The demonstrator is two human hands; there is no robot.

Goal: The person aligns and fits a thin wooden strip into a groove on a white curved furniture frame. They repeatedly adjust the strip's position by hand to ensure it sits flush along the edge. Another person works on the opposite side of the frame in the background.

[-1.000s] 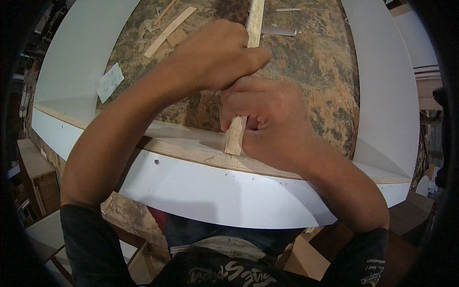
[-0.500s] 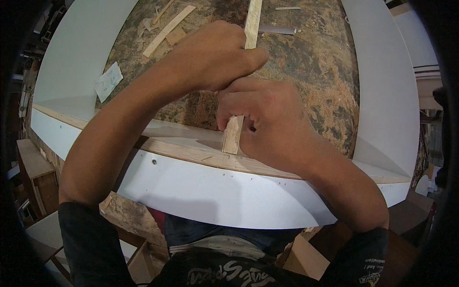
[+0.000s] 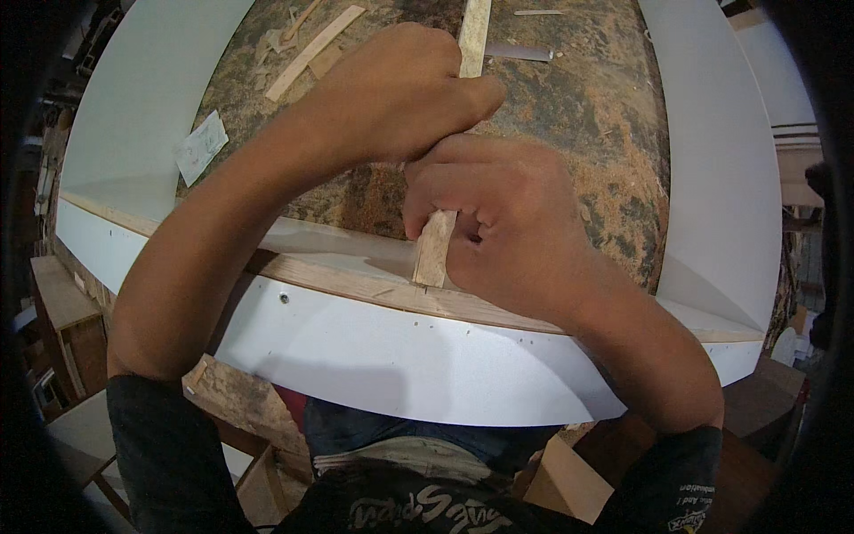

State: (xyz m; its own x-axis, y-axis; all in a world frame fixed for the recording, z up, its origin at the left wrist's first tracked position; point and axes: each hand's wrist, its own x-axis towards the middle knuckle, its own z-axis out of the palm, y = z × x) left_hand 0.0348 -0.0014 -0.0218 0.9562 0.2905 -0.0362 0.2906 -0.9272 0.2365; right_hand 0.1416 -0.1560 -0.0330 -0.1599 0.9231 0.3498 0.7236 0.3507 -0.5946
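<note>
A wooden strip [image 3: 434, 251] runs away from me between white panels, its near end against the wooden edge of the near white panel [image 3: 356, 356]. My right hand [image 3: 520, 222] is closed around it near that end. Just beyond, my left hand [image 3: 436, 89] is closed in a fist, touching my right hand. A paler length of wooden strip [image 3: 475, 36] comes out from under its far side. Whether this is one strip or two overlapping is hidden by my hands.
White side panels stand at left [image 3: 151, 107] and right [image 3: 712, 160]. Between them lies a stained, dusty board [image 3: 614, 133] with a thin wood slat [image 3: 313, 53], a torn paper piece [image 3: 203, 147] and a grey strip [image 3: 520, 52]. A wooden cabinet [image 3: 71, 325] stands at left.
My left hand has shifted slightly farther away from me along the strip. My right hand stays almost where it was, still closed around the strip's near part.
</note>
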